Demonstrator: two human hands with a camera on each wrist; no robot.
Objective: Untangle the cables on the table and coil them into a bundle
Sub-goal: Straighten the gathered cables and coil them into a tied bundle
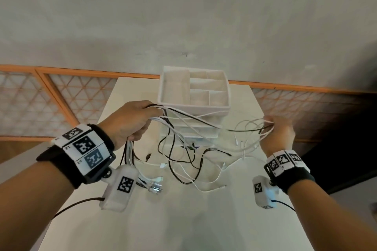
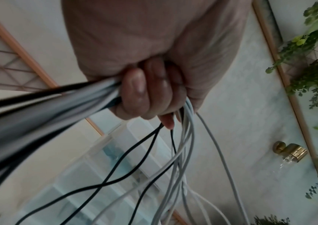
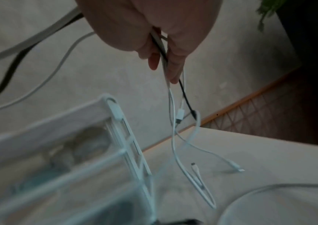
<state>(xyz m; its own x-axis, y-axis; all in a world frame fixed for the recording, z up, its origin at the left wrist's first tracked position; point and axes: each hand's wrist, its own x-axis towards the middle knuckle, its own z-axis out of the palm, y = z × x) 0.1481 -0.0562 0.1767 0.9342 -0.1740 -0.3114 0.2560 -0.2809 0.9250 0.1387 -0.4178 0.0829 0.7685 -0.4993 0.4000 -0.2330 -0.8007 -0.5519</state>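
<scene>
1. The white table [image 1: 234, 220] occupies the lower centre of the head view; a grey wall and an orange-framed lattice panel [image 1: 61, 104] stand behind it.
2. A white drawer organiser [image 1: 193, 89] stands at the far end of the table, with an open, divided tray on top and translucent drawers below.
3. The cables [image 1: 183, 161], black and white, are lifted between both hands above the table in front of the organiser. Slack loops and several connector ends lie on the table surface beneath.
4. The left hand [image 1: 130, 122] is raised at the left and clenched around a thick bunch of the cables [image 2: 173, 159]. The fingers [image 2: 135, 89] curl fully round the bunch; strands leave the fist on both sides, some hanging down towards the table.
5. The right hand [image 1: 279, 130] is raised at the right and pinches a few thin strands, white and black, between thumb and fingers [image 3: 175, 68]. White connector ends [image 3: 179, 117] dangle below it over the table.
6. Both wrists carry black bands with square printed markers [image 1: 83, 144].
</scene>
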